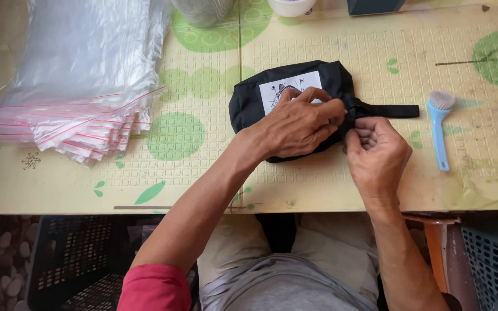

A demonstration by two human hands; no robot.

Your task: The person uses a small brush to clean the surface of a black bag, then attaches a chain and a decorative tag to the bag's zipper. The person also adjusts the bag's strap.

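A small black fabric pouch (249, 101) with a white printed patch lies on the table (329, 184), its black strap (396, 110) reaching right. My left hand (298, 124) rests on top of the pouch, fingers pinching at its right end. My right hand (376, 151) is curled just right of it, fingertips gripping the same end of the pouch where the strap joins. What exactly the fingers pinch is hidden.
A thick stack of clear zip bags (82, 86) with red seal lines lies at the left. A light blue brush (439, 124) lies right of the strap. Containers stand at the far edge. Dark plastic crates (70, 259) sit under the table on both sides of my lap.
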